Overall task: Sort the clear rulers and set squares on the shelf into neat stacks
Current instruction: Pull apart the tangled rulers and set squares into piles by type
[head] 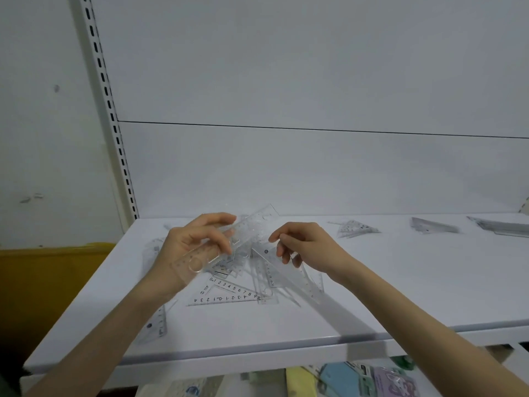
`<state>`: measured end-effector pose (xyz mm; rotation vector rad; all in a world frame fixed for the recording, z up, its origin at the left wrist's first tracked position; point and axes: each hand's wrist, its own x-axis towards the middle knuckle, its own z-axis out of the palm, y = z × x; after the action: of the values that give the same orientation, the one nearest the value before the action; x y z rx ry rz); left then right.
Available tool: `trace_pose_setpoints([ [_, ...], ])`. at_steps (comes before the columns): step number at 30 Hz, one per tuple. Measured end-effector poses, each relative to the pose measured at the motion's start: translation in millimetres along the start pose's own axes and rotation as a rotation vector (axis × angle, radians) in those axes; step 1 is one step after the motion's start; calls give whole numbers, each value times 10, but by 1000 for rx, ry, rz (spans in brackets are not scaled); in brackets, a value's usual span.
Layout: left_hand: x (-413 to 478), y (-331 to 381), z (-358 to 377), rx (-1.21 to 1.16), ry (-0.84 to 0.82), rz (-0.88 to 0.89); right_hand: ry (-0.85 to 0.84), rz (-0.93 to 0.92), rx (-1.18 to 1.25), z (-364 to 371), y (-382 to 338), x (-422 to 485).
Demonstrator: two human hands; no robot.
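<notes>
While the left hand (194, 242) curls its fingers round a clear ruler (248, 229) held slantwise above the shelf, the right hand (303, 243) pinches the upper end of a second ruler (299, 280) that slopes down toward the shelf's front; beneath both lies a jumbled pile (229, 295) of clear rulers and set squares on the white shelf (400, 287); farther right, well apart, sit two small stacks of set squares (355, 229) (432, 225) and a stack of rulers (501, 226) near the back wall.

Head view, close, down onto shelf (372, 282)
</notes>
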<state>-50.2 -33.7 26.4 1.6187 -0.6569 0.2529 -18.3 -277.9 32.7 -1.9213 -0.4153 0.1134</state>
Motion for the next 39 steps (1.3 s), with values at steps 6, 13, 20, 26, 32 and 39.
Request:
trace_pose_setpoints([
  [6, 161, -190, 493, -186, -14, -131, 120, 68, 39, -269, 134, -298],
  [13, 450, -215, 1235, -275, 33, -229, 249, 148, 111, -788, 369, -743],
  [20, 848, -148, 2397, -525, 62, -370, 274, 213, -96, -1768, 698, -1339],
  [26, 1148, -109, 3582, -622, 116, -438, 303, 204, -234, -2823, 1130, -1780],
  [32, 1362, -245, 4239, -571, 283, -504, 242, 194, -441, -3585, 1566, -1832],
  [39, 1595, -484, 4098, -497, 508, -488, 236, 141, -447, -3990, 1984, -1137],
])
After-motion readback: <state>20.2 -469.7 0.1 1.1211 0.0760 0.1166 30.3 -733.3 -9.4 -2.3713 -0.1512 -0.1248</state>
